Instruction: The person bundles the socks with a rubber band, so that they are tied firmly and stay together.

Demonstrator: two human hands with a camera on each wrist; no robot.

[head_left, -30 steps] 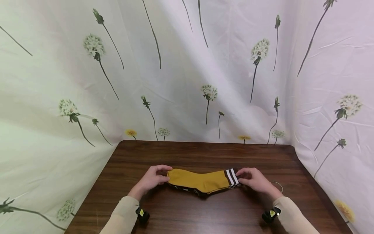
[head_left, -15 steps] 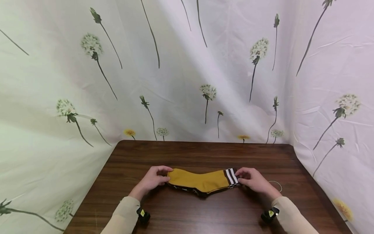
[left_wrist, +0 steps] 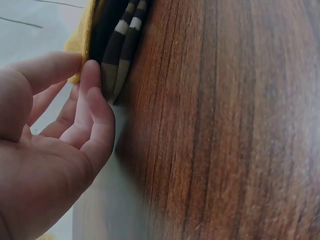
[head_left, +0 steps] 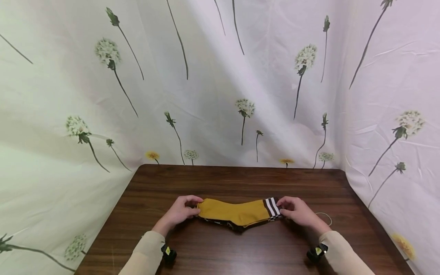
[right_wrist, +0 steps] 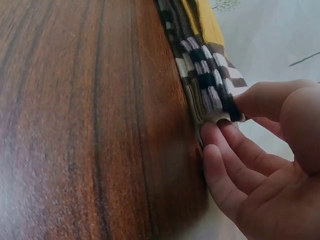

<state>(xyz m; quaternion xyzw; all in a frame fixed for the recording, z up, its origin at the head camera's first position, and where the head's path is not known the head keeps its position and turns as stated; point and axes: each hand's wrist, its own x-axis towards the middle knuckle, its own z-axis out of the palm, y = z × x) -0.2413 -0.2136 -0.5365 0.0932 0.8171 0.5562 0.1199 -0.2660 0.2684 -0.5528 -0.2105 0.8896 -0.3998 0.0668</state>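
Note:
A stack of socks lies flat across the table, a mustard-yellow sock (head_left: 230, 212) on top with a brown-and-white striped cuff (head_left: 272, 207). Beneath it, darker socks (left_wrist: 121, 47) with pale bands show in the left wrist view. My left hand (head_left: 179, 209) pinches the toe end of the yellow sock between thumb and fingers. At the opposite end, my right hand (head_left: 299, 211) pinches the cuff end; the right wrist view shows several layered striped cuffs (right_wrist: 205, 75) at its fingertips. How many layers each hand holds is partly hidden.
The socks rest on a dark brown wood-grain table (head_left: 220, 252). A thin pale loop of cord (head_left: 325, 217) lies beside my right wrist. White cloth (head_left: 213, 95) with printed dandelions hangs behind the table and along both sides.

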